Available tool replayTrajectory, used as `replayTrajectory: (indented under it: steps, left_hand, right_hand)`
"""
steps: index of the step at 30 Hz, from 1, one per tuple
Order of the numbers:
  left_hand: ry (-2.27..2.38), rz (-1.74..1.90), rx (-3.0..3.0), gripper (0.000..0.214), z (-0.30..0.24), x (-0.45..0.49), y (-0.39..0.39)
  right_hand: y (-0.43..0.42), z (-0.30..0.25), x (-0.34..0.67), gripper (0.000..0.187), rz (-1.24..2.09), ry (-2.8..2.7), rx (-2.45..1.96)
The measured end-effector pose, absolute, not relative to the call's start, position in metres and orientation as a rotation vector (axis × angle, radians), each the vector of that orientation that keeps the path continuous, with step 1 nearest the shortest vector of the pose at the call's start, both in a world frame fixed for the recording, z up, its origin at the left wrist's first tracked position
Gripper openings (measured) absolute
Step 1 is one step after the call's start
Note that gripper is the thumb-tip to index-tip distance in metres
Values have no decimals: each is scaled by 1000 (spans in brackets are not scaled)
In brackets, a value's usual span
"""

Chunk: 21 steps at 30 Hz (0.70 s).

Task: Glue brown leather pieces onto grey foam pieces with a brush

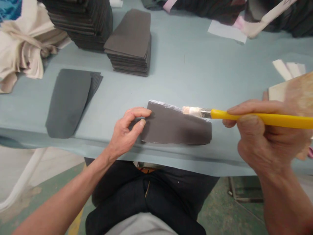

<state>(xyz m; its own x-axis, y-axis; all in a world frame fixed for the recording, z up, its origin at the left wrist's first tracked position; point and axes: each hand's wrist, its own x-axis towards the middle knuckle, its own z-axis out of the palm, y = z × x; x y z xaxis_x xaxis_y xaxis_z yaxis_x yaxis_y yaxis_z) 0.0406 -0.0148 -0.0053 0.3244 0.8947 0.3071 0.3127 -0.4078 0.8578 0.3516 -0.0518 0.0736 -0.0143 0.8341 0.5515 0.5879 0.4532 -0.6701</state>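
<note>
A dark grey fabric piece point(177, 125) lies flat near the front edge of the pale blue table point(195, 65). My left hand point(127, 130) pinches its left end, thumb and forefinger closed on the edge. My right hand point(264, 137) grips the yellow handle of a brush point(244, 116). The brush's pale bristle tip rests at the piece's upper right edge, where a whitish wet streak runs along the top border.
A low stack of dark rounded pieces point(69, 101) lies at the left. Two taller stacks point(132, 42) point(83, 19) stand behind. Crumpled cream cloth point(24, 49) sits far left. White strips point(288, 68) and a blurred tan object point(295, 89) are at the right.
</note>
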Motion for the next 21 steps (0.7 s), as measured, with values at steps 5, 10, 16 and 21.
replayTrajectory:
  steps: [5, 10, 16, 21]
  left_hand:
    - [891, 898, 1967, 21, -1, 28, 2]
    - [706, 791, 2171, 21, -4, 20, 18]
    - [625, 831, 2206, 18, -13, 19, 18]
    - [621, 833, 2201, 18, -15, 20, 20]
  right_hand:
    - [-74, 68, 320, 10, 509, -1676, -1161]
    - [-82, 66, 295, 18, 542, -1847, -1046]
    - [-83, 64, 276, 16, 499, -2002, -964]
    - [-82, 63, 267, 17, 506, -2033, -927]
